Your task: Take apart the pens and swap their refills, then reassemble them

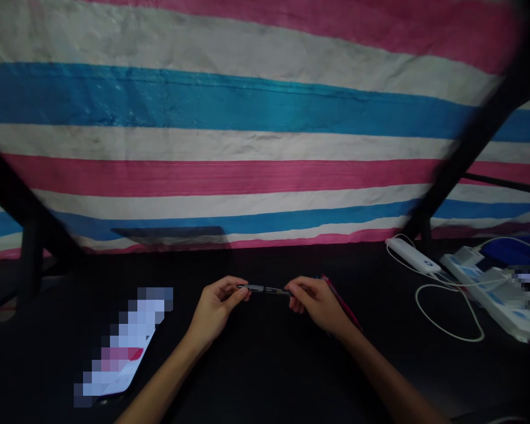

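A slim, pen-like object (265, 289) runs level between my two hands, over the black tabletop. Its left part looks grey and its right part is darker. My left hand (218, 306) is closed, pinching the grey end between thumb and fingers. At the opposite end, my right hand (315, 303) pinches the dark part. Whether the two parts are joined is too small and dim to tell. Partly hidden behind my right hand lies a thin red item (344, 303) of unclear kind.
A lit phone-like screen (135, 368), partly pixelated, lies to the left. On the right are a white power strip (497, 300) with plugs, a white device (413, 256) with a looped cable, and a blue item (512, 251). Black frame bars and striped sheeting (265, 176) stand behind.
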The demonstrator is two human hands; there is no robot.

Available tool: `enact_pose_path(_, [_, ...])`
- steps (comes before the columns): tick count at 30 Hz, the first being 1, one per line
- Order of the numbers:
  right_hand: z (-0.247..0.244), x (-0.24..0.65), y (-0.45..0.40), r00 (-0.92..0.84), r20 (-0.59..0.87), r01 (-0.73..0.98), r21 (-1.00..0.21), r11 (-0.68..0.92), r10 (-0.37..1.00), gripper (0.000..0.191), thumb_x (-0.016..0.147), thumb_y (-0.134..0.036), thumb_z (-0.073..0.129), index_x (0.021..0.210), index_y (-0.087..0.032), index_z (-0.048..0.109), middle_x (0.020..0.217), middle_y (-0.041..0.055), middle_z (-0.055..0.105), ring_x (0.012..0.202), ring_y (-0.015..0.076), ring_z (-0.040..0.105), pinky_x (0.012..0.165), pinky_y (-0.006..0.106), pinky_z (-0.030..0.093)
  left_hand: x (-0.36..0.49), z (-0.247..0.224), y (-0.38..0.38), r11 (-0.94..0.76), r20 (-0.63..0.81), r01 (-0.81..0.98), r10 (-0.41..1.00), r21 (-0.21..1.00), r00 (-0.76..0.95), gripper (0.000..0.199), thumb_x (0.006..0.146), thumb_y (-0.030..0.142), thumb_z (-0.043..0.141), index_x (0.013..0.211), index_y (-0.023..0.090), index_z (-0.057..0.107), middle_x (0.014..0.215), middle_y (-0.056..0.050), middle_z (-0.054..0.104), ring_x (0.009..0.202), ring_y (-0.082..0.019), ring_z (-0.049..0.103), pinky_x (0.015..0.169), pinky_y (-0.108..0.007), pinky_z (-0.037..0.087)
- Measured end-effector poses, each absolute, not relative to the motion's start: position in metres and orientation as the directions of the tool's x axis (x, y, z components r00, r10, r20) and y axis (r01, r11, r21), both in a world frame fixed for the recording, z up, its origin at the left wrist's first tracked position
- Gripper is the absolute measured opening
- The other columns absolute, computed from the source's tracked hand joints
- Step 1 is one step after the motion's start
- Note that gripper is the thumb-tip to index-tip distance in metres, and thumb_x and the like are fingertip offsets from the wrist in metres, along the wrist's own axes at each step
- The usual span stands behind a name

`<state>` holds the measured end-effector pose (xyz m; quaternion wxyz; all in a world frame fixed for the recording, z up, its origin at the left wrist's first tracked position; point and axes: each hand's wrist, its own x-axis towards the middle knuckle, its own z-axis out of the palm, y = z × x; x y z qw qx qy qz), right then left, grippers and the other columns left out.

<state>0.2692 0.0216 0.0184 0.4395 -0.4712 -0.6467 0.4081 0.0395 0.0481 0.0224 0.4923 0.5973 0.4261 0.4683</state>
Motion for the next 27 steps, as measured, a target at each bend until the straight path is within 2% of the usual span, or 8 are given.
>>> enact_pose_path(4, [0.0189,0.2692,0.0209,-0.113,0.26,0.291,-0.914,0.282,0.959,0.036,0.073,-0.028,0.069,0.107,-0.023,0.059,0.09,0.0034,0.063,0.072,0.014,0.061,0.056,0.023,0.047,0.0395,0.0229,0.0477,-0.149,0.137,0.044,0.97,0.988,0.199,0.018,0.075,0.028,0.066,0.089,0.016,0.065,0.072,-0.003,0.067,0.074,-0.017,0.062,0.072,-0.03,0.047])
enact_pose_path(8, [0.0194,0.2684,0.0196,-0.126,0.246,0.275,-0.922,0.272,0.961,0.02,0.08,-0.031,0.062,0.096,-0.02,0.059,0.07,0.0008,0.063,0.06,0.0126,0.059,0.054,0.024,0.046,0.0395,0.0213,0.0481,-0.155,0.145,0.035,0.968,0.987,0.206,0.017,0.076,0.027,0.066,0.089,0.017,0.066,0.072,-0.002,0.068,0.073,-0.017,0.062,0.07,-0.028,0.047])
enact_pose_path(11, [0.0203,0.2661,0.0179,-0.169,0.197,0.251,-0.939,0.236,0.966,0.023,0.089,-0.037,0.048,0.096,-0.018,0.059,0.057,-0.0011,0.06,0.049,0.0114,0.055,0.05,0.023,0.044,0.0391,0.0194,0.0489,-0.153,0.145,0.022,0.964,0.988,0.222,0.015,0.077,0.026,0.065,0.088,0.017,0.066,0.071,-0.002,0.067,0.073,-0.016,0.062,0.07,-0.027,0.046])
enact_pose_path(13, [0.0212,0.2648,0.0167,-0.177,0.192,0.233,-0.945,0.23,0.965,0.024,0.09,-0.037,0.046,0.099,-0.018,0.059,0.057,-0.0017,0.059,0.05,0.0113,0.055,0.05,0.023,0.044,0.0386,0.0186,0.0495,-0.148,0.141,0.014,0.964,0.989,0.227,0.014,0.077,0.026,0.065,0.089,0.017,0.065,0.071,-0.001,0.067,0.073,-0.015,0.062,0.07,-0.026,0.046])
enact_pose_path(17, [0.0218,0.2653,0.0156,-0.157,0.205,0.203,-0.951,0.234,0.966,0.029,0.079,-0.032,0.063,0.105,-0.021,0.054,0.067,-0.0024,0.06,0.057,0.0117,0.058,0.053,0.022,0.045,0.0386,0.0187,0.0498,-0.142,0.136,0.012,0.968,0.99,0.212,0.015,0.077,0.027,0.066,0.088,0.017,0.065,0.071,-0.001,0.067,0.072,-0.015,0.061,0.069,-0.025,0.045])
enact_pose_path(20, [0.0206,0.2675,0.0168,-0.147,0.192,0.255,-0.94,0.225,0.97,0.018,0.083,-0.036,0.058,0.086,-0.018,0.057,0.062,-0.001,0.061,0.055,0.0123,0.058,0.053,0.023,0.045,0.0399,0.0195,0.0487,-0.134,0.132,0.0,0.97,0.991,0.206,0.016,0.076,0.027,0.066,0.088,0.016,0.066,0.07,-0.001,0.067,0.072,-0.015,0.062,0.069,-0.026,0.045])
enact_pose_path(23, [0.0194,0.2689,0.0186,-0.158,0.184,0.372,-0.899,0.231,0.97,0.039,0.09,-0.041,0.044,0.063,-0.017,0.058,0.053,0.0009,0.059,0.05,0.0122,0.055,0.05,0.023,0.041,0.0409,0.0205,0.0475,-0.135,0.132,0.002,0.971,0.991,0.2,0.016,0.075,0.028,0.067,0.087,0.016,0.066,0.069,-0.001,0.066,0.07,-0.015,0.061,0.068,-0.026,0.045])
enact_pose_path(27, [0.0202,0.2684,0.0187,-0.109,0.262,0.367,-0.886,0.284,0.959,0.023,0.081,-0.036,0.061,0.098,-0.02,0.061,0.071,0.0008,0.063,0.06,0.0139,0.058,0.052,0.023,0.042,0.04,0.0207,0.0481,-0.136,0.131,0.014,0.97,0.991,0.206,0.017,0.076,0.028,0.066,0.088,0.016,0.066,0.07,-0.002,0.066,0.072,-0.017,0.062,0.069,-0.027,0.045])
